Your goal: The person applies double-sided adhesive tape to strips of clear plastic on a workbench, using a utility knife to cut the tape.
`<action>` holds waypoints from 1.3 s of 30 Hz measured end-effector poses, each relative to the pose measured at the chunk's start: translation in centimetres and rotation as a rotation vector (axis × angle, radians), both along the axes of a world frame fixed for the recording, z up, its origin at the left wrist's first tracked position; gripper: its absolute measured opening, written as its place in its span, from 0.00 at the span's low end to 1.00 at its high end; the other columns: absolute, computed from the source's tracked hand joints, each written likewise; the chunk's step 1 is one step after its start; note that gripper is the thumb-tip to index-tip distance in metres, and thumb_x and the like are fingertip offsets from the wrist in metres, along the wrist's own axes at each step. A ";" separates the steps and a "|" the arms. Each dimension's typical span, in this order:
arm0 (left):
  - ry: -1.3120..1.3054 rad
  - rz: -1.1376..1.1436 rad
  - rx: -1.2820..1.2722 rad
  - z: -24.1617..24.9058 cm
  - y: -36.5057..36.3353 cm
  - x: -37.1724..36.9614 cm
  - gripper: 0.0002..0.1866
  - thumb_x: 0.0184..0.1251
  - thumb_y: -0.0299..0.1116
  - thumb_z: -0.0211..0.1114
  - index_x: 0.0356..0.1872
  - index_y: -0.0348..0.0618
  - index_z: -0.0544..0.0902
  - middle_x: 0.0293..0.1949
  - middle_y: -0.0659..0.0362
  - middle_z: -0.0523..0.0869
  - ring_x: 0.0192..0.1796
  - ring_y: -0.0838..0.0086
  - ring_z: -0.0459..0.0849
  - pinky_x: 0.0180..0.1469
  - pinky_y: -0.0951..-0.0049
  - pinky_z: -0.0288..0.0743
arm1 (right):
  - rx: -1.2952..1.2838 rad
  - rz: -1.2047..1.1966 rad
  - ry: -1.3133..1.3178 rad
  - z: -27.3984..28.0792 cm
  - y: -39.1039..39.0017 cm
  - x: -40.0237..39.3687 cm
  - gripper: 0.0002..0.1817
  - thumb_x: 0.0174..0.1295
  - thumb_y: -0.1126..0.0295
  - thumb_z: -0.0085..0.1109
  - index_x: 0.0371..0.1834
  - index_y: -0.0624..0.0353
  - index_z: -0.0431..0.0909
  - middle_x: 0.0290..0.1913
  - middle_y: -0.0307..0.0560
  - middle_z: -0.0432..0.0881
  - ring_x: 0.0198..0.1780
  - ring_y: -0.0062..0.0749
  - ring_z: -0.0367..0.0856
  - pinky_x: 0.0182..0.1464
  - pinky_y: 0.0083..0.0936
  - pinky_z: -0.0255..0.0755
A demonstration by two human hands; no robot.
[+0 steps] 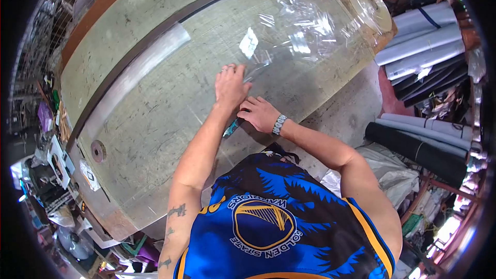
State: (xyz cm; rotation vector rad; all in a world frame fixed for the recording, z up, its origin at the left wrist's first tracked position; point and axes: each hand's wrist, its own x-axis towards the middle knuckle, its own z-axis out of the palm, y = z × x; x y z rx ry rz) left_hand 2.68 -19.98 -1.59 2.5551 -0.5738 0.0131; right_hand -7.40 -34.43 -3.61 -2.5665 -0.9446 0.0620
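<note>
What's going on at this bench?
One person in a blue-and-black sleeveless jersey is working with clear, shiny plastic film on a wide, scuffed grey-green tabletop. Left hand is palm down at the film's near end; right hand is close beside it, with a small teal tool at its fingertips, grip mostly hidden. The film lies crumpled toward the table's far right. Can't see a blade or confirm any cut.

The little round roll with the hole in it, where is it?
In the head view, the little round roll lies flat near the left end of the table, just above the white packet.
</note>
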 end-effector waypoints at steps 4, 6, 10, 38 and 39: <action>-0.096 0.053 0.064 -2.3 1.7 0.9 0.16 0.59 0.33 0.72 0.49 0.45 0.86 0.53 0.49 0.86 0.59 0.51 0.82 0.61 0.55 0.75 | 0.016 -0.065 -0.027 0.7 -5.9 0.0 0.15 0.53 0.71 0.65 0.46 0.47 0.84 0.49 0.40 0.79 0.56 0.40 0.77 0.56 0.37 0.72; -0.011 0.103 0.066 -2.2 4.0 0.8 0.12 0.59 0.31 0.71 0.45 0.44 0.86 0.50 0.48 0.86 0.57 0.52 0.83 0.60 0.55 0.76 | 0.037 -0.133 -0.037 0.6 -8.9 0.7 0.14 0.55 0.71 0.64 0.46 0.48 0.83 0.48 0.41 0.79 0.55 0.41 0.77 0.55 0.38 0.73; 0.236 0.249 0.035 0.3 7.5 -0.2 0.08 0.60 0.30 0.69 0.40 0.43 0.87 0.45 0.48 0.87 0.53 0.52 0.84 0.58 0.55 0.77 | 0.083 -0.230 0.005 1.3 -12.5 2.5 0.14 0.59 0.71 0.65 0.49 0.50 0.82 0.49 0.43 0.79 0.55 0.44 0.77 0.55 0.41 0.73; 0.184 0.428 -0.436 13.8 11.0 -2.2 0.37 0.58 0.46 0.81 0.67 0.42 0.80 0.69 0.50 0.80 0.71 0.58 0.78 0.72 0.57 0.73 | 0.325 0.370 1.247 11.1 -5.7 19.9 0.11 0.75 0.66 0.60 0.41 0.64 0.83 0.36 0.36 0.86 0.38 0.18 0.81 0.44 0.22 0.76; 0.239 0.210 -0.481 14.5 8.6 -1.3 0.43 0.53 0.45 0.84 0.70 0.42 0.77 0.71 0.50 0.78 0.70 0.58 0.79 0.73 0.59 0.71 | 0.330 0.401 1.267 12.6 -4.9 19.6 0.10 0.74 0.67 0.60 0.42 0.64 0.83 0.36 0.37 0.86 0.38 0.19 0.82 0.45 0.21 0.77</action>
